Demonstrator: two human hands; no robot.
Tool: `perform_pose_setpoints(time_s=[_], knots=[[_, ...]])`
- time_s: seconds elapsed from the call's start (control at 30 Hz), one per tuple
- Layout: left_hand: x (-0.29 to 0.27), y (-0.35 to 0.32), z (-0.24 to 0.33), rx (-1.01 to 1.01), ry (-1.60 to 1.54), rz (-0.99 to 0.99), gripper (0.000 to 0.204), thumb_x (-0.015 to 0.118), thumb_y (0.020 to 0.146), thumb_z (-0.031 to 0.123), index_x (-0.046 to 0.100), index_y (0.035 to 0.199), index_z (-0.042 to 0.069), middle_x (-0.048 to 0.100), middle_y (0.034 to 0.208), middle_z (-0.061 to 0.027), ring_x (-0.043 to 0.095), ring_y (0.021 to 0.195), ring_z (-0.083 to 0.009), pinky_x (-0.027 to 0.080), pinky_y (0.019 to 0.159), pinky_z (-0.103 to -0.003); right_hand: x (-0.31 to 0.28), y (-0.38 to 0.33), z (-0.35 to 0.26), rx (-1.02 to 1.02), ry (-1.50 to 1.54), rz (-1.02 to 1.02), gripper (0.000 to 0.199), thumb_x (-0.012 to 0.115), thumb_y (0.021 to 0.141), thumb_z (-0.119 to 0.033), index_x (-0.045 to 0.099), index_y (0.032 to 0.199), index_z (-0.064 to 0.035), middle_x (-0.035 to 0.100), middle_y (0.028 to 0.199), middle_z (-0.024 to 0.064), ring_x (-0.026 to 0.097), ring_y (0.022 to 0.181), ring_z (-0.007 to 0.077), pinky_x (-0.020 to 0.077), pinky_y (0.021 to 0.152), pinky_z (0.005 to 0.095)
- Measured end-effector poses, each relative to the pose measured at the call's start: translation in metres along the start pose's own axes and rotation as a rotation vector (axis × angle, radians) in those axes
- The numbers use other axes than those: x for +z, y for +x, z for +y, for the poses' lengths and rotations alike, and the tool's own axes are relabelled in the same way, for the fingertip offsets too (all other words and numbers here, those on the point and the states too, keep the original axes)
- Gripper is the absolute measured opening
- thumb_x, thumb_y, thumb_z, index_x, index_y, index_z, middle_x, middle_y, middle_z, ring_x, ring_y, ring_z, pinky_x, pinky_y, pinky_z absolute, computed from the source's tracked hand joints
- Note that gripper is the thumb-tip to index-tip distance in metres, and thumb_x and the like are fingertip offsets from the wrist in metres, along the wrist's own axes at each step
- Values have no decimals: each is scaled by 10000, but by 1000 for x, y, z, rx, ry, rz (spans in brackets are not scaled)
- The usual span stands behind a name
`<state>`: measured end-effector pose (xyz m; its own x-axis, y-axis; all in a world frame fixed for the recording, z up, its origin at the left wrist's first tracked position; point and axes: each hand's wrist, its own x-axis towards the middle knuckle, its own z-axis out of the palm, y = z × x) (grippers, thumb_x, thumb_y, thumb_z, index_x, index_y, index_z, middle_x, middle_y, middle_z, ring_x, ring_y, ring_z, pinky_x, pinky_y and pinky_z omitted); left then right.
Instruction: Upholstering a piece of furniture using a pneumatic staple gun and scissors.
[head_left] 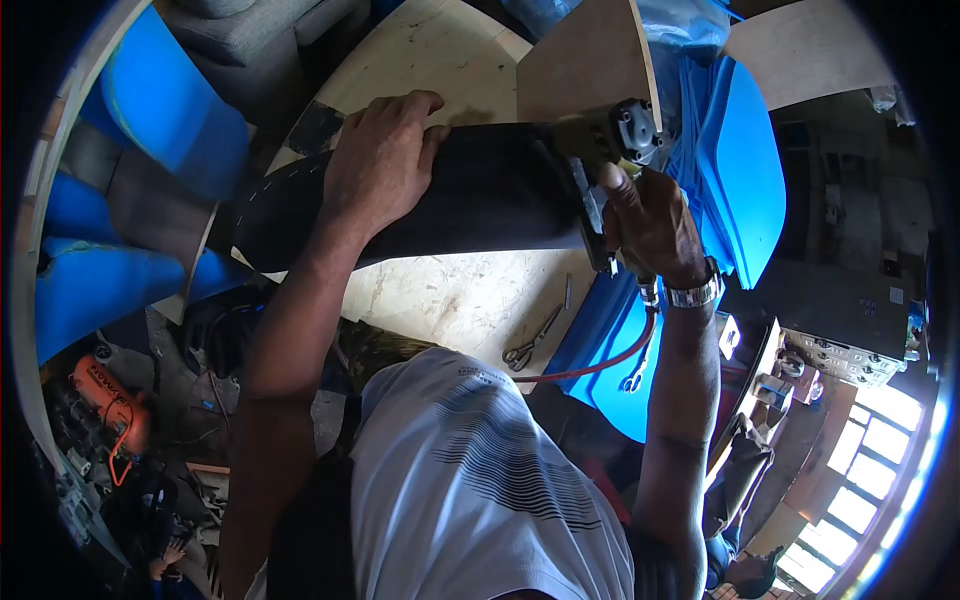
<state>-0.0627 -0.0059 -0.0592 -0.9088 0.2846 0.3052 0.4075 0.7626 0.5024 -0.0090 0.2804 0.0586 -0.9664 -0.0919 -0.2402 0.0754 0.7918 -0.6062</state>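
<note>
A long panel covered in black material (480,200) lies across the pale wooden worktop (440,300), with staples along its rounded left end. My left hand (385,155) grips the panel's far edge, its fingers bent over it and the thumb beside them. In my right hand (650,225) is a pneumatic staple gun (610,140), held at the panel's right end. Whether its nose touches the panel, I cannot tell. A red air hose (600,365) runs from the gun's handle to the left. Near the worktop's front edge lie scissors (535,340).
Blue foam sheets (740,170) are stacked at the right, with a second pair of scissors (634,378) on the lower ones. Blue-padded curved panels (165,110) stand at the left. A bare wooden board (590,70) rises behind the gun. An orange tank (105,400) sits lower left.
</note>
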Motion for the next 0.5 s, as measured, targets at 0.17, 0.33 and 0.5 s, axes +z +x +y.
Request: perform_pose_setpoints(time_s=[0.17,0.33,0.5], knots=[[2,-2,0,0,-8,-15,270,659,1033,187,637,1269,56,733,1168,-151,667,1183,-330,494,1011,-480,15,0,-12,-81,10,7,777,541,1018,-710,660,764,14,625,537,80,686,511,191,528,502,352],[2,-1,-1,3,-16,7,247,630,1052,194,654,1253,53,726,1183,-156,661,1194,-336,488,1020,-484,24,-1,-28,-27,68,-58,806,531,1004,-743,665,747,9,631,541,79,673,505,184,522,511,360],[1,-3,-2,-20,-153,123,242,603,1073,197,651,1253,43,715,1191,-183,657,1191,-358,503,1013,-473,35,1,-41,-49,73,-41,813,538,1009,-732,648,680,4,611,508,75,669,495,194,528,525,370]])
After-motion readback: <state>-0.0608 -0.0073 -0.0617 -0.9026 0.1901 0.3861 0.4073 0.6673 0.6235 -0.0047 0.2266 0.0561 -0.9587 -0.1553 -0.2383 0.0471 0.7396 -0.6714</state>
